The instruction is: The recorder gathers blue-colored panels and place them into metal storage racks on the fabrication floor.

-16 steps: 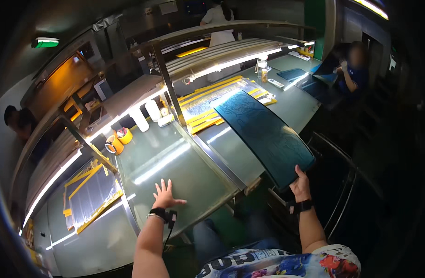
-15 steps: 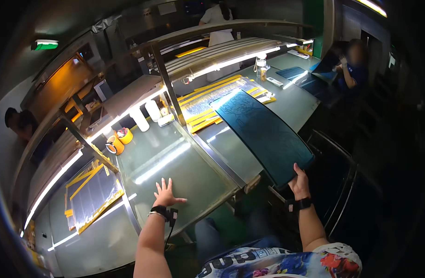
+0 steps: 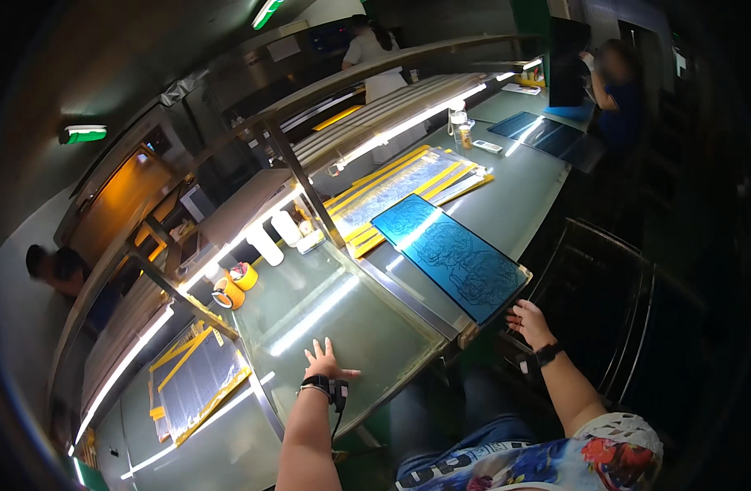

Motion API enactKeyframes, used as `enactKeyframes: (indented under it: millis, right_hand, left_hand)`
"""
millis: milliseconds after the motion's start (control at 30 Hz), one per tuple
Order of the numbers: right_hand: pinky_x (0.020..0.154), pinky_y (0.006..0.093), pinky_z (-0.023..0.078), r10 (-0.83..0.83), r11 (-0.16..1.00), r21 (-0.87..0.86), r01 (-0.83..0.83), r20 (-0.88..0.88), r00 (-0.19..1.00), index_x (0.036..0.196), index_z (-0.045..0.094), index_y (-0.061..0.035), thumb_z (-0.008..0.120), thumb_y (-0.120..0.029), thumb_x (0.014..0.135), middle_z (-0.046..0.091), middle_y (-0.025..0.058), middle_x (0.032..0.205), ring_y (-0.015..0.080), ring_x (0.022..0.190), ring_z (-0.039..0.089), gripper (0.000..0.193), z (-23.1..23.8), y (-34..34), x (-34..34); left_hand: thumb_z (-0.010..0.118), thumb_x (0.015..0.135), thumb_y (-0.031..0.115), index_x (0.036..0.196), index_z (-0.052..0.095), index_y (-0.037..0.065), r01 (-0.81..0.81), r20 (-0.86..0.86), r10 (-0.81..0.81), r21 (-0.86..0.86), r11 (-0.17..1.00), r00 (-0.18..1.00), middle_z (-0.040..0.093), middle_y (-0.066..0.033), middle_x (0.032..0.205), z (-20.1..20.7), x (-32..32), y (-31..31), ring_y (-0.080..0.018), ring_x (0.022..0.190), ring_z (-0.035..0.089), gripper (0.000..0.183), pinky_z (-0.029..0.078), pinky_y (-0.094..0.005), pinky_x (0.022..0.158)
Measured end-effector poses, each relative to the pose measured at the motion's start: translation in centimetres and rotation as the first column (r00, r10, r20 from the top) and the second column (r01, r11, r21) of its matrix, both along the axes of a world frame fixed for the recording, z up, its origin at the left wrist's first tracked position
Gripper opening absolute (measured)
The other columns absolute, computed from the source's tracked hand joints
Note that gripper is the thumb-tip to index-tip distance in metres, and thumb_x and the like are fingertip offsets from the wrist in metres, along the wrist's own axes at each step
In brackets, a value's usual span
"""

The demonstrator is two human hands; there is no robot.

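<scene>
A thin blue-green panel [image 3: 453,258] with fine dark line patterns lies on the worktop right of centre, its near end by the table's front edge. Just off that near end is my right hand [image 3: 532,322], fingers loosely bent and apart, with nothing seen between them. Whether a fingertip still touches the panel's edge is hard to tell. My left hand [image 3: 327,362] rests palm down on the greenish tabletop [image 3: 367,327], fingers spread, holding nothing. Both wrists wear dark bands.
Yellow-edged patterned sheets [image 3: 408,192] are stacked beyond the panel; more yellow-edged sheets [image 3: 203,385] lie left. Orange tape rolls [image 3: 228,293] and white bottles [image 3: 265,245] stand under the lit shelf. A dark metal rack [image 3: 592,303] is at right. A co-worker [image 3: 617,90] handles another panel.
The panel has come down from a tilted, bent position in my right hand to lying flat on the worktop. My right hand's grip has loosened. The view has shifted slightly.
</scene>
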State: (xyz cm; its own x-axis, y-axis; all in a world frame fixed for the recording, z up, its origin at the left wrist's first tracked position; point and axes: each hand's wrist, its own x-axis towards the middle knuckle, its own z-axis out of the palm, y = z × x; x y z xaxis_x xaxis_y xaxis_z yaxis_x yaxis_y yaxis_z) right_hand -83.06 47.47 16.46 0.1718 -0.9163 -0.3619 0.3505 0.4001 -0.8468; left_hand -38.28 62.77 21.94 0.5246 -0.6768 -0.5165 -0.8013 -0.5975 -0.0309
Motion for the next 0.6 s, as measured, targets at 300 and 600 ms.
enactKeyframes:
  millis: [300, 600]
  right_hand:
    - [0.062, 0.0281, 0.048, -0.003, 0.894, -0.34, -0.291, -0.655, 0.755, 0.086, 0.06, -0.0007, 0.054, -0.013, 0.081, 0.063, 0.0091, 0.078, 0.0171, 0.069, 0.061, 0.014, 1.9, 4.8, -4.1]
    - [0.074, 0.0398, 0.046, -0.281, 0.954, -0.283, -0.096, -0.959, 0.032, 0.088, 0.062, -0.0029, 0.058, -0.015, 0.074, 0.061, 0.015, 0.087, 0.0311, 0.085, 0.058, 0.019, 4.1, 10.3, -21.2]
  left_hand:
    - [0.077, 0.042, 0.06, 0.136, 0.0, 0.0, 0.089, -0.032, -0.093, -0.101, 0.991, 0.995, 0.0, -0.0271, 0.14, 0.9, 0.9, -0.2, -0.0514, 0.126, 0.003, 0.135, 0.018, -0.0512, 0.102]
    - [0.079, 0.046, 0.054, 0.137, 0.004, 0.003, 0.112, -0.031, -0.116, -0.112, 0.987, 0.993, 0.005, -0.0264, 0.14, 2.4, -1.2, -0.2, -0.0491, 0.126, 0.008, 0.128, 0.024, -0.0484, 0.101]
